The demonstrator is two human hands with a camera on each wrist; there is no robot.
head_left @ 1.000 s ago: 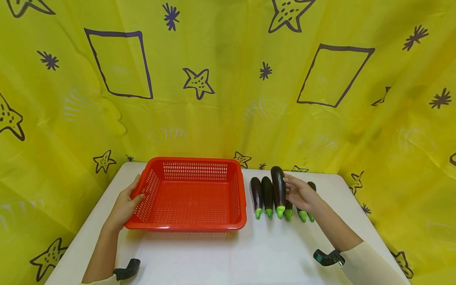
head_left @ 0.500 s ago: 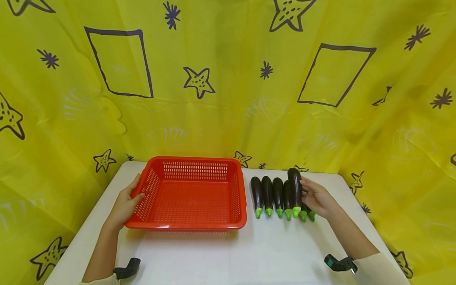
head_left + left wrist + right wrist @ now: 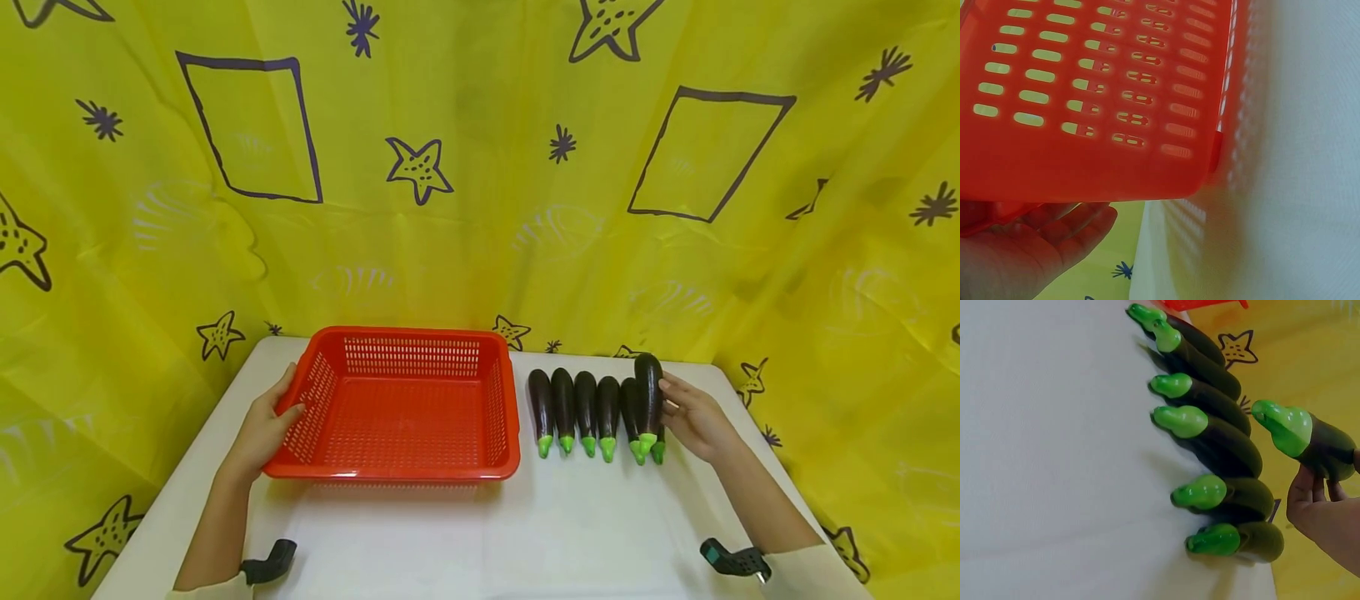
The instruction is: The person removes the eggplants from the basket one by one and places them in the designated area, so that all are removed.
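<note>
My right hand (image 3: 697,419) grips a dark purple eggplant (image 3: 648,400) with a bright green cap, raised over the right end of a row of eggplants. In the right wrist view this held eggplant (image 3: 1319,440) is apart from the row, above the table. Several more eggplants (image 3: 564,404) lie side by side, green caps toward me. My left hand (image 3: 261,429) holds the left rim of a red plastic basket (image 3: 405,477), thumb over the rim. The left wrist view shows the basket's slotted side (image 3: 1085,156), with fingers (image 3: 1088,234) curled under its rim.
The basket stands left of the eggplant row on a white table (image 3: 480,542). A yellow curtain (image 3: 480,250) with starfish drawings surrounds the table's back and sides. Black wrist devices (image 3: 735,560) sit on both forearms.
My right hand has carried the eggplant rightward along the row, from over the third eggplant to the right end. The left hand and the basket stay in place.
</note>
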